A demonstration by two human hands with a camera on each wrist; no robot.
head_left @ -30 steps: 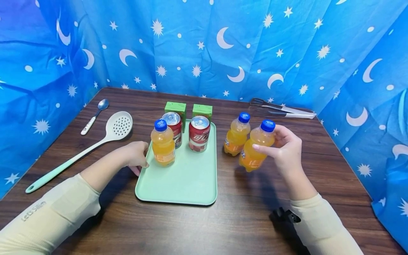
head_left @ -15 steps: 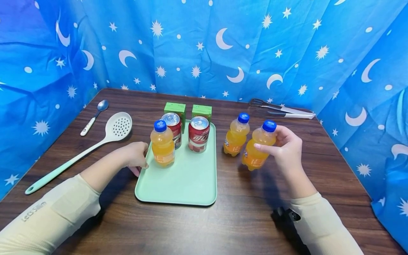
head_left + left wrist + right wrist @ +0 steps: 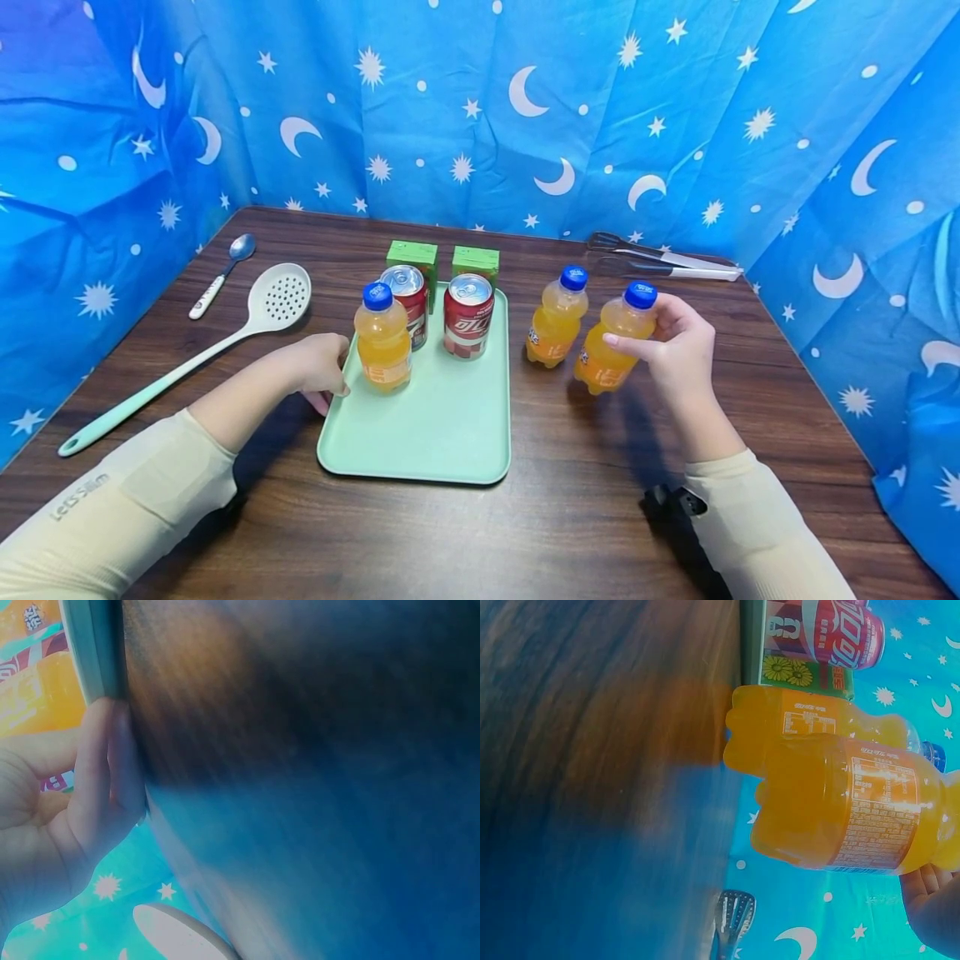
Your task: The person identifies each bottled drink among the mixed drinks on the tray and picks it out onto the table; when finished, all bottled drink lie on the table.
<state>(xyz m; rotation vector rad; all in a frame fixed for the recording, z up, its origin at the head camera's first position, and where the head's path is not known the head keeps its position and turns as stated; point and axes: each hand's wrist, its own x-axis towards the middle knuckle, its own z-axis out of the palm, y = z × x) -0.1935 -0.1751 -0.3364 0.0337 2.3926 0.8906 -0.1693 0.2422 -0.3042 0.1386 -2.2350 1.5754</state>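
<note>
My left hand [image 3: 318,367] pinches the left edge of a mint-green tray [image 3: 420,442]; the left wrist view shows its fingers [image 3: 94,769] at the rim. My right hand [image 3: 678,354] holds an orange soda bottle [image 3: 609,354] with a blue cap, thumb on the near side and the other fingers behind it. That bottle leans a little, its base close over the table. Just left of it stands a second orange soda bottle [image 3: 553,325]. On the tray are a third orange soda bottle [image 3: 384,346] and two red soda cans, one left [image 3: 417,312] and one right [image 3: 468,321].
Two green drink cartons, one left [image 3: 412,250] and one right [image 3: 476,258], stand behind the cans. A skimmer [image 3: 255,312] and a small spoon [image 3: 217,283] lie at left. Tongs [image 3: 667,258] lie at the back right. A blue star-patterned curtain [image 3: 465,125] borders the wooden table [image 3: 525,542].
The right hand has shifted slightly to the right and away from me with its bottle, widening the gap to the standing bottle. My left hand and the tray have stayed put.
</note>
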